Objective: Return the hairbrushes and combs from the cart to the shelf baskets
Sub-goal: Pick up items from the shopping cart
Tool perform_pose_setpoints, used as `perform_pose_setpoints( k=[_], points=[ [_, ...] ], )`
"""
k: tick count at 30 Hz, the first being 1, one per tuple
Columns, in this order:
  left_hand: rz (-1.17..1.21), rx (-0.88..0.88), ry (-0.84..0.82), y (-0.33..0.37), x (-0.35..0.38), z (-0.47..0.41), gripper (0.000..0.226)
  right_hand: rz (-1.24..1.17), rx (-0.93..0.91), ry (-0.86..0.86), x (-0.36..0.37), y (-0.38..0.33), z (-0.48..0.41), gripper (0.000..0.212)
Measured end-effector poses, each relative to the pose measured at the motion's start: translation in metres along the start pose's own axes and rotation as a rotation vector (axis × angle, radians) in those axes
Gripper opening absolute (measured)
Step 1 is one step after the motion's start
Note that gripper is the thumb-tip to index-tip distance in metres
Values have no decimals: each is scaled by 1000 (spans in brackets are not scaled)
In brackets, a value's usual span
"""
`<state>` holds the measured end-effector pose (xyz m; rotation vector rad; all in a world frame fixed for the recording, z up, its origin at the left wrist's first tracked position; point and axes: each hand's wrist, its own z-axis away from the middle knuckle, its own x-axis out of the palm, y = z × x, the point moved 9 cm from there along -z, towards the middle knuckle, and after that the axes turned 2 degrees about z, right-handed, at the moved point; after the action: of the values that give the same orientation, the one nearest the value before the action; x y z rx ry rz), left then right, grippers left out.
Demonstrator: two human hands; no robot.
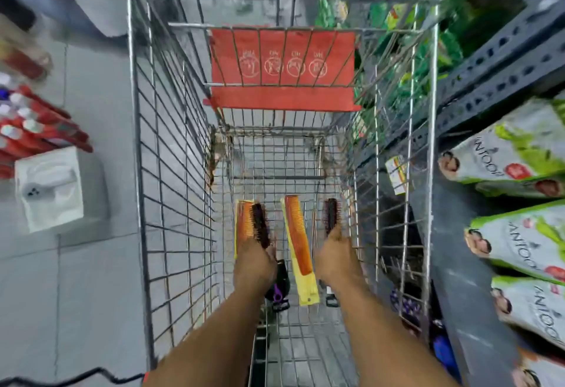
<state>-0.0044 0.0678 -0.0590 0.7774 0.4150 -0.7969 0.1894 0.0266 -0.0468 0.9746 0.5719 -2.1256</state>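
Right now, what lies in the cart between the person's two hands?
In the head view, an orange comb on a yellow card lies on the cart floor between the left hand and the right hand, each reaching a dark hairbrush.

1. There is a single view, from a wide-angle camera worn on the person's head.
2. It looks steeply down and forward into a wire cart (171,172), whose floor lies well below the lens.
3. Both forearms enter from the near edge and reach away from the camera.
4. The wide lens bends the edges: floor tiles (91,264) spread at left, shelf (489,80) uprights lean at right.
5. The cart's red flap (284,68) marks the far end.
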Motion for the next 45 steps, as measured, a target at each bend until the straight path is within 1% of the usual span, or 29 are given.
perform_pose_setpoints(
  k=[2,4,6,9,12,14,16,18,20,23,28,31,35,38,40,42,45],
  points=[
    [18,-84,0,-10,4,-5,36,-29,41,-27,11,7,-6,64],
    [10,-116,-37,-15,13,-12,35,11,68,-30,20,14,-9,71],
    [26,-145,-40,-17,18,-18,29,58,83,-10,24,16,-13,74],
    [21,-161,1,-20,19,-26,20,84,122,17,23,17,-15,74],
    [33,-182,25,-26,18,-27,27,47,232,-1,20,20,-15,75],
    [31,-186,9,-29,18,-27,30,8,303,-18,18,23,-15,65],
    [56,-162,-23,-28,19,-27,25,15,322,-43,18,20,-13,48],
    [96,-137,-44,-26,17,-25,21,15,311,-64,17,17,-9,39],
    [128,-129,-22,-24,11,-21,22,-13,298,-55,12,15,-5,35],
    [144,-112,49,-13,-7,-8,24,-58,258,21,-7,11,5,32],
    [210,-6,122,21,-39,19,29,-208,197,59,-42,3,29,39],
    [257,79,121,48,-66,41,29,-339,145,67,-70,-4,51,40],
    [354,177,78,80,-107,69,25,-510,72,121,-111,-9,85,36],
    [430,236,46,108,-140,102,20,-638,36,161,-149,0,118,33],
    [477,276,-26,128,-154,122,19,-701,12,168,-168,6,137,31],
    [503,326,-127,153,-162,152,20,-761,-34,203,-192,20,163,34],
    [463,389,-242,193,-164,196,25,-859,-77,282,-228,48,201,31]
  ],
)
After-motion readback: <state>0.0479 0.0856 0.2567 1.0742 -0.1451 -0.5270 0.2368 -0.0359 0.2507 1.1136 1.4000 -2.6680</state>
